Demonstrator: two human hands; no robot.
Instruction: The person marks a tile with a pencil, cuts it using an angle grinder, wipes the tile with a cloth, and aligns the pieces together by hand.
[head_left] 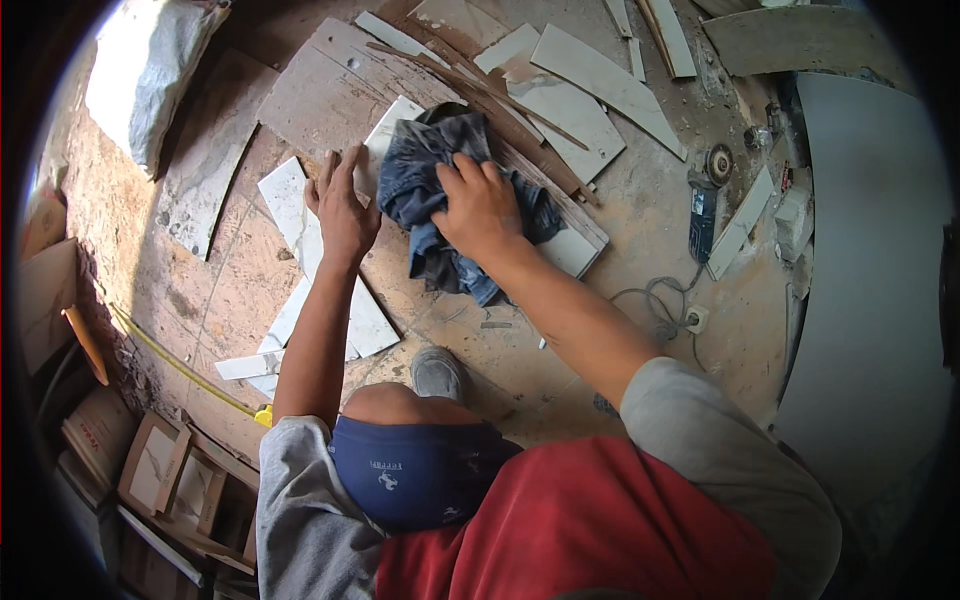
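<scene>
A crumpled dark blue denim cloth (425, 175) is bunched in my right hand (480, 205), whose fingers curl into it from above. Under the cloth lies a white tile piece (570, 252), showing at both sides of the fabric and resting on a worn wooden board (330, 85). My left hand (345, 205) hovers or rests just left of the cloth, fingers spread and holding nothing; whether its fingertips touch the tile edge I cannot tell. White tile strips (297, 215) lie on the floor beneath my left wrist.
An angle grinder (705, 200) with its cord lies at the right. Cut tile pieces (610, 85) and wooden strips are scattered at the far side. A yellow tape measure (264, 415) is extended at the left, near open boxes (165, 470). A white sack (150, 80) stands far left.
</scene>
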